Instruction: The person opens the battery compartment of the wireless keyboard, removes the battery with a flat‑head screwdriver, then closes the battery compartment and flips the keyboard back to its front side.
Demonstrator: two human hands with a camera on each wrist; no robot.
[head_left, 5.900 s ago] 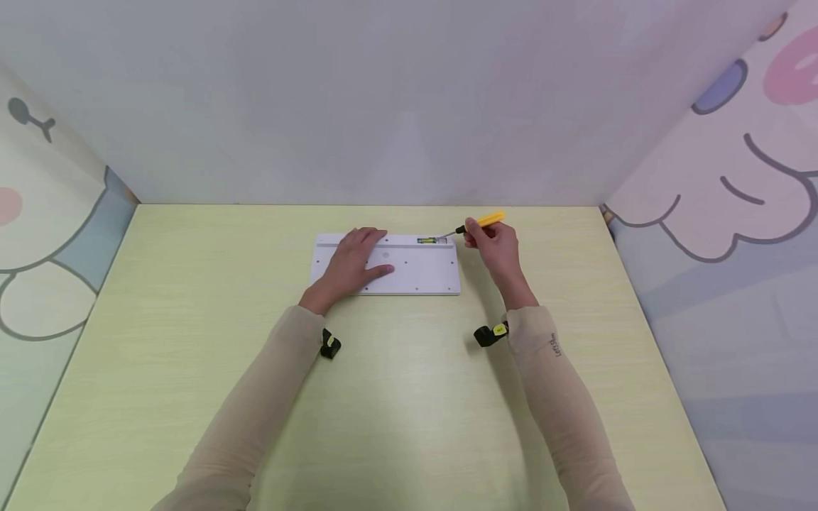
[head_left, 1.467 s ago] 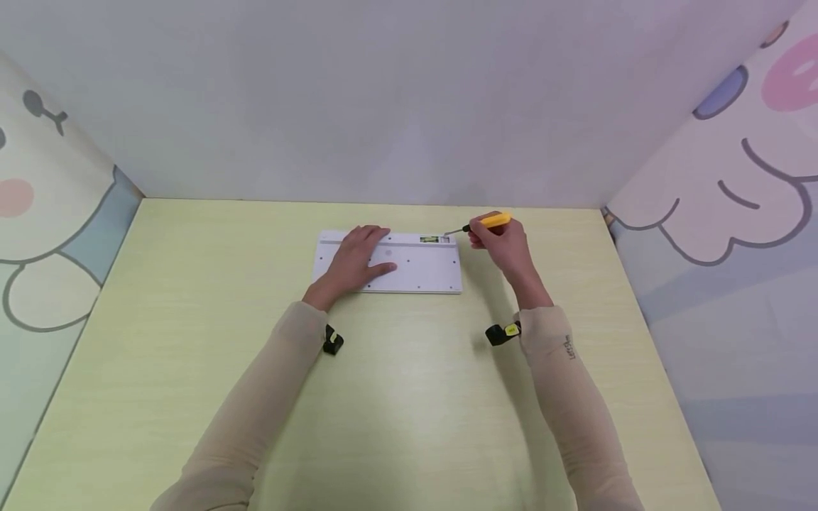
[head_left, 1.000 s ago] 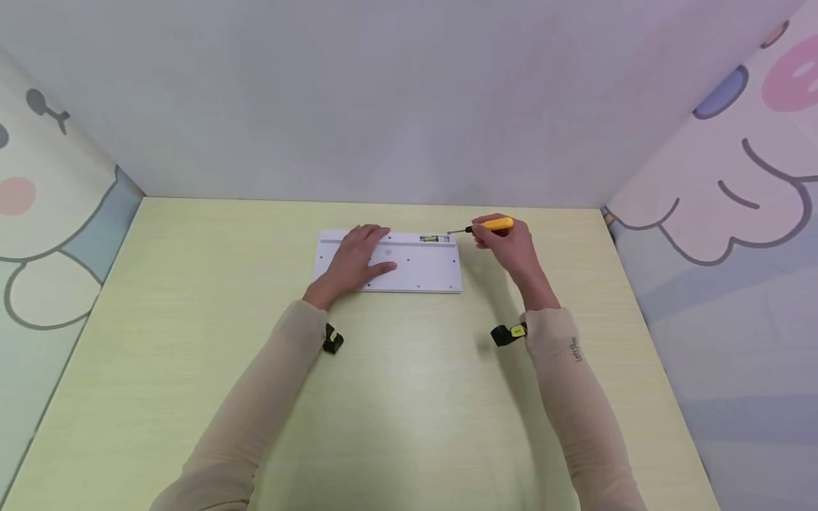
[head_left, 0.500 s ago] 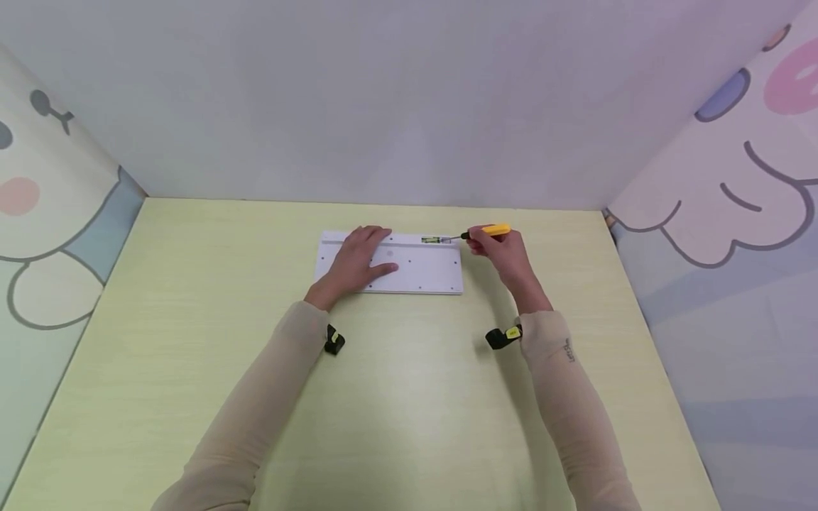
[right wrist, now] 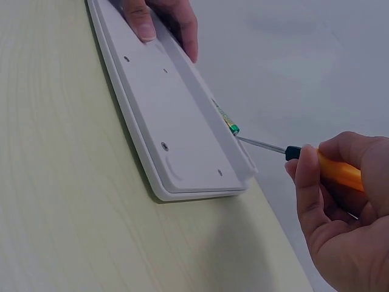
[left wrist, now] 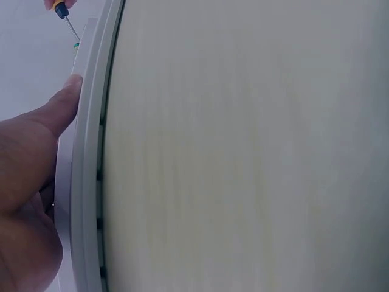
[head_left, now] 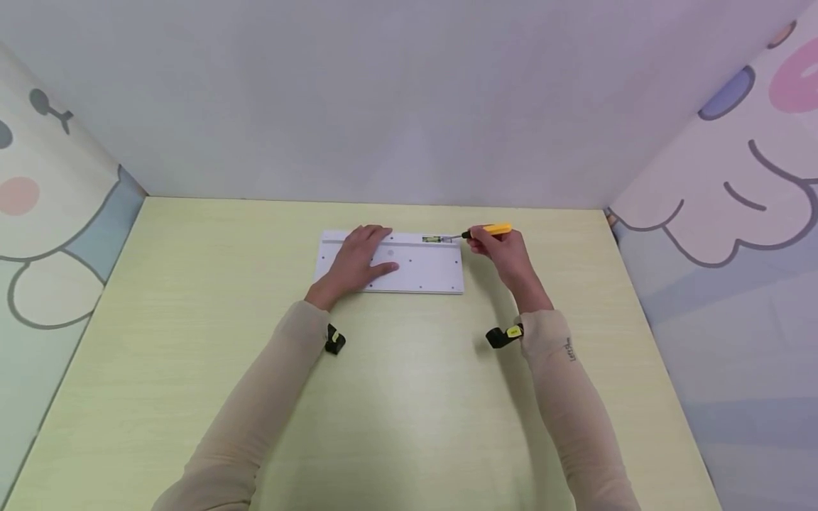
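resting flat on one keyboard (head_left: 418, 273) — left hand (head_left: 355, 260); right hand (head_left: 501, 248) gripping one screwdriver (head_left: 486, 230)

Left hand (head_left: 355, 260) lies flat, fingers straight; right hand (head_left: 500, 250) curled closed.

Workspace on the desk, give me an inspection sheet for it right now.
Surface: pale yellow-green table.
Job's things: white keyboard lying face down; screwdriver with orange handle, tip at the green battery in the open slot.
Clutter: nothing seen.
Hands: left hand rests flat on the keyboard; right hand grips the screwdriver.
Cables: nothing seen.
Surroundings: plain back wall; cartoon-printed side panels.
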